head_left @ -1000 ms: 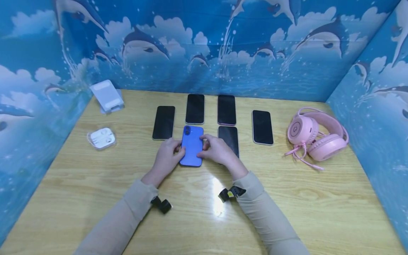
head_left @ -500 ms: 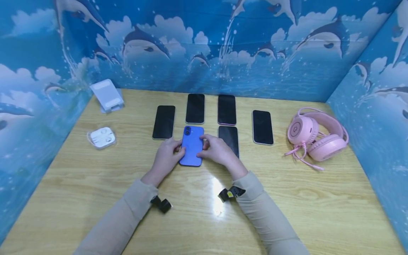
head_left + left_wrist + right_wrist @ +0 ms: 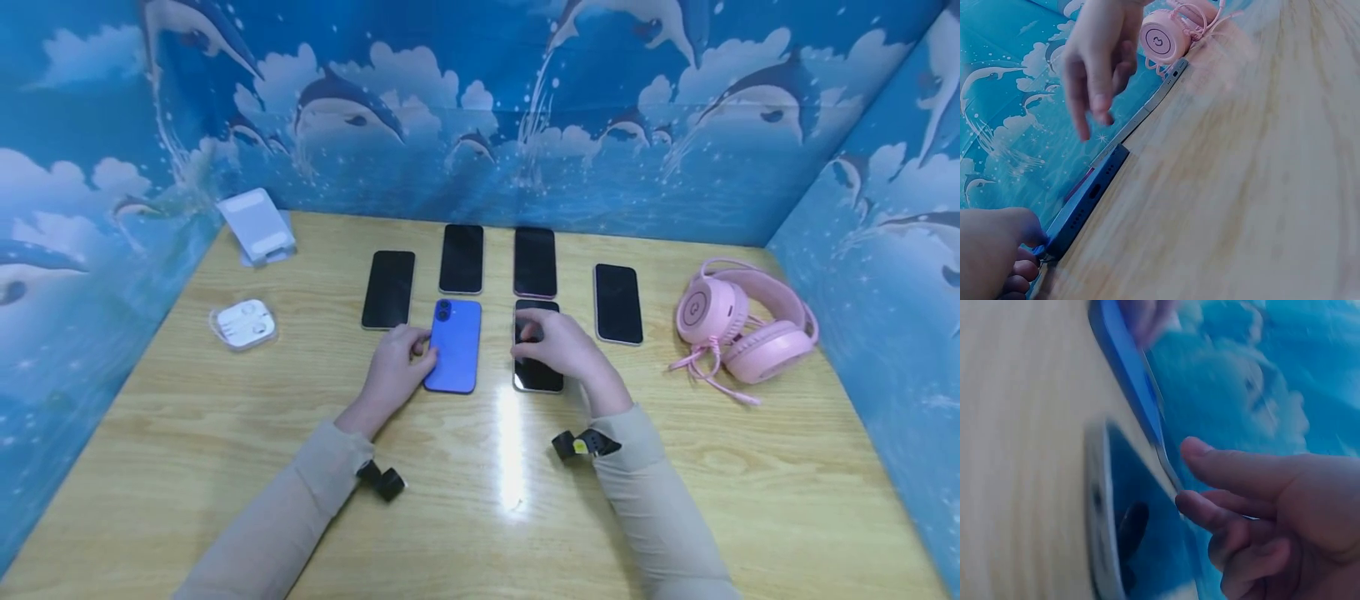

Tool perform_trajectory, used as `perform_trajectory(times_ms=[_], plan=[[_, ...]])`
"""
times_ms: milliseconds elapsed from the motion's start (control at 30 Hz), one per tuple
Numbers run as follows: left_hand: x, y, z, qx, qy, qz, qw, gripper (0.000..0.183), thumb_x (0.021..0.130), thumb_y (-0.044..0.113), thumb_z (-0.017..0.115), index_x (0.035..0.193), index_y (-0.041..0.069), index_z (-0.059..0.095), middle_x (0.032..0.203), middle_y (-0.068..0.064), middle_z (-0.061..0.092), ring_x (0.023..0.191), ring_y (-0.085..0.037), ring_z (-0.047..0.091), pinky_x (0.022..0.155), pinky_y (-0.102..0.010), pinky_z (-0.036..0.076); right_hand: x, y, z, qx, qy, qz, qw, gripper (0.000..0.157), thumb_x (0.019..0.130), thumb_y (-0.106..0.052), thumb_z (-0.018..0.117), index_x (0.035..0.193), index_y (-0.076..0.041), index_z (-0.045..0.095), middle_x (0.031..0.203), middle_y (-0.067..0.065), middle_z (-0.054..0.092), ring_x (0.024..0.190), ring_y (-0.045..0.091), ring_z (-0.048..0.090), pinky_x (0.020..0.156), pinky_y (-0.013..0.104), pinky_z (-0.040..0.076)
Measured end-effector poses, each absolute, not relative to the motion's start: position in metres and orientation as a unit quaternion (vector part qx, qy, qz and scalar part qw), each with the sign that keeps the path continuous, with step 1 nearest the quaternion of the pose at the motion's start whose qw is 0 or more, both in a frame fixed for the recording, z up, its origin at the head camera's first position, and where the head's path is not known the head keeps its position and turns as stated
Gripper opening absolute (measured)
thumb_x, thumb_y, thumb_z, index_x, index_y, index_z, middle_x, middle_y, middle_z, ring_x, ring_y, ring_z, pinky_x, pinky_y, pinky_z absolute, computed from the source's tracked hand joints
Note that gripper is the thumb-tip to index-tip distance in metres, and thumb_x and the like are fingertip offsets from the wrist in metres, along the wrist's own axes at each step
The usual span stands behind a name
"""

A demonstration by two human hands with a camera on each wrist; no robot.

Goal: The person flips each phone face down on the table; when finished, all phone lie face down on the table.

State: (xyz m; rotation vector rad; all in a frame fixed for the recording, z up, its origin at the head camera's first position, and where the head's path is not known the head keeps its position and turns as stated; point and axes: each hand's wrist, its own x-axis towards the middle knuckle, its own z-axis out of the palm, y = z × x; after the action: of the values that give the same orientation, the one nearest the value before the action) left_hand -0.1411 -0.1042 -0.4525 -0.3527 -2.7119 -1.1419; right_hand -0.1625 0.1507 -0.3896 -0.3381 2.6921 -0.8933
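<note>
A blue smartphone (image 3: 457,346) lies back side up in the middle of the table, its two-lens camera at the far left corner. My left hand (image 3: 390,367) pinches its left long edge; in the left wrist view the thumb (image 3: 1027,228) presses that edge with the other fingers curled beside it. My right hand (image 3: 558,343) hovers over the dark-screened smartphone (image 3: 540,381) to the right, fingers loosely bent and nothing between them. The right wrist view shows this hand (image 3: 1260,512) above the phone's glossy screen (image 3: 1147,550), apart from the blue one.
Behind are two dark-screened phones, the left (image 3: 462,259) and the right (image 3: 535,262). Another phone (image 3: 388,289) lies left, one more (image 3: 618,304) right. Pink headphones (image 3: 742,317) rest far right. Boxed earphones (image 3: 243,324) and a white stand-like item (image 3: 258,227) are at left.
My right hand has let go of the blue smartphone's right edge and moved right, over the neighbouring phone. The left hand and the blue smartphone stay put.
</note>
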Motion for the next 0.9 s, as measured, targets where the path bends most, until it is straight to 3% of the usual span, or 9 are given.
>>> perform_trajectory(times_ms=[233, 500, 900], plan=[[-0.141, -0.104, -0.454, -0.106, -0.902, -0.409, 0.087, 0.026, 0.082, 0.009, 0.07, 0.105, -0.003, 0.067, 0.08, -0.006, 0.052, 0.074, -0.02, 0.048, 0.066, -0.032, 0.042, -0.162, 0.191, -0.391, -0.063, 0.941, -0.307, 0.131, 0.06, 0.085, -0.022, 0.072, 0.136, -0.001, 0.049, 0.101, 0.009, 0.065, 0.101, 0.028, 0.057, 0.092, 0.044, 0.041], [-0.138, -0.097, -0.448, -0.123, -0.887, -0.436, 0.091, 0.02, 0.083, 0.007, 0.068, 0.102, 0.001, 0.067, 0.081, -0.005, 0.053, 0.074, -0.018, 0.049, 0.066, -0.029, 0.042, -0.166, 0.2, -0.398, -0.067, 0.943, -0.292, 0.146, 0.067, 0.083, -0.022, 0.074, 0.139, 0.002, 0.044, 0.095, 0.008, 0.063, 0.083, 0.023, 0.055, 0.077, 0.036, 0.043], [-0.141, -0.026, -0.428, -0.207, -0.885, -0.417, -0.024, 0.046, 0.086, 0.019, 0.069, 0.128, 0.003, 0.056, 0.078, -0.001, 0.052, 0.071, -0.014, 0.047, 0.068, -0.029, 0.044, -0.165, 0.204, -0.397, -0.071, 0.939, -0.293, 0.165, 0.068, 0.084, -0.023, 0.073, 0.139, 0.004, 0.043, 0.095, 0.008, 0.062, 0.08, 0.02, 0.053, 0.072, 0.033, 0.041]])
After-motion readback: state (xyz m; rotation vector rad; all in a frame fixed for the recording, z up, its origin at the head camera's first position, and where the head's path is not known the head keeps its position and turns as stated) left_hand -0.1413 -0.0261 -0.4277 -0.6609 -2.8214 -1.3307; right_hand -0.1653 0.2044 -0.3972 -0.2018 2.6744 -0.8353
